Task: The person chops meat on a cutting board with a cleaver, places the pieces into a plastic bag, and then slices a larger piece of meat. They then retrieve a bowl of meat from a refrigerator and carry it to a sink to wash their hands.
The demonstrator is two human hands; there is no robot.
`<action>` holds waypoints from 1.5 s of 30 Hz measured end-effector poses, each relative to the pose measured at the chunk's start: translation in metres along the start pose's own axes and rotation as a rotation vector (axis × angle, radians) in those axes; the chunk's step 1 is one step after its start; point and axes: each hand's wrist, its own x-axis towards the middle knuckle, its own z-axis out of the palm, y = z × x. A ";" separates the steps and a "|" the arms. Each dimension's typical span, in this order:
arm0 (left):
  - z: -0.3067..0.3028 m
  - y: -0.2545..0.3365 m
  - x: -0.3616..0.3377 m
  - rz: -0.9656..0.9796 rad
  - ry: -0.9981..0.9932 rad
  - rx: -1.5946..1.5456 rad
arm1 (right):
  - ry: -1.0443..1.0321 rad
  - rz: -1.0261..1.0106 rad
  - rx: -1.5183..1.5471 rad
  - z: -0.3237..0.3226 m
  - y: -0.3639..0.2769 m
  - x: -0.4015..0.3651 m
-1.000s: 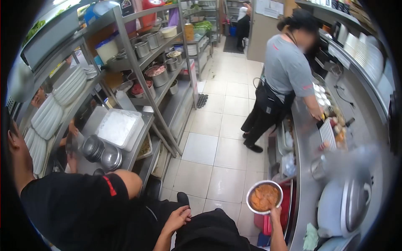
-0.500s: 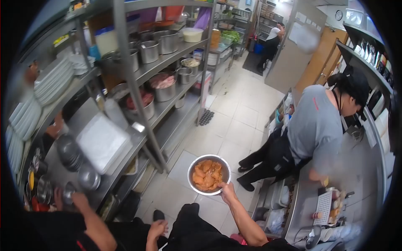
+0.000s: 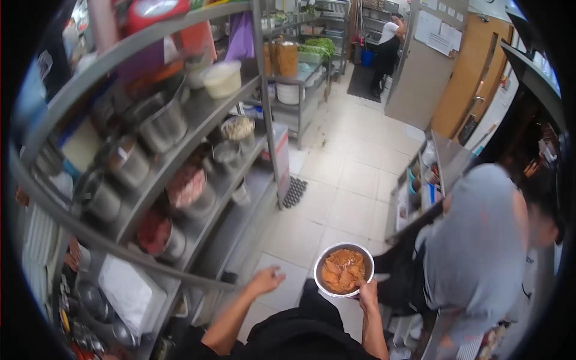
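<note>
My right hand (image 3: 368, 293) grips the near right rim of a round metal bowl (image 3: 319, 270), its thumb at the edge. Orange-coated pieces of what looks like raw meat (image 3: 343, 269) lie in the bowl, which is held out over the floor in front of my body. To the left of the bowl, my left hand (image 3: 266, 280) is raised with its fingers apart and holds nothing.
Metal shelving (image 3: 198, 114) with pots and tubs stands on the left. Close on the right is a co-worker in a grey shirt (image 3: 474, 240). A tiled aisle (image 3: 348, 174) runs ahead, past a black mat (image 3: 294, 192), towards another person (image 3: 389, 54).
The view has moved forward along the aisle, bringing the shelving and co-worker closer. My left hand has risen and stretched forward. The bowl stays in my right hand, now further right in view.
</note>
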 end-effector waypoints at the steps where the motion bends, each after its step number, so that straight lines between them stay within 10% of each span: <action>1: 0.003 -0.008 0.010 -0.082 -0.063 0.055 | 0.012 -0.047 0.024 0.008 0.001 0.033; 13: -0.071 0.018 0.131 -0.386 -0.066 -0.074 | -0.390 0.101 0.058 0.206 -0.170 0.281; 25: -0.241 0.182 0.460 0.118 0.186 -0.250 | -0.180 0.068 0.047 0.197 -0.268 0.443; 28: -0.276 0.204 0.508 -0.083 -0.019 -0.201 | -0.187 0.057 0.031 0.203 -0.280 0.508; 45: -0.247 0.164 0.579 -0.620 0.368 -0.634 | -1.061 0.240 -0.380 0.522 -0.430 0.735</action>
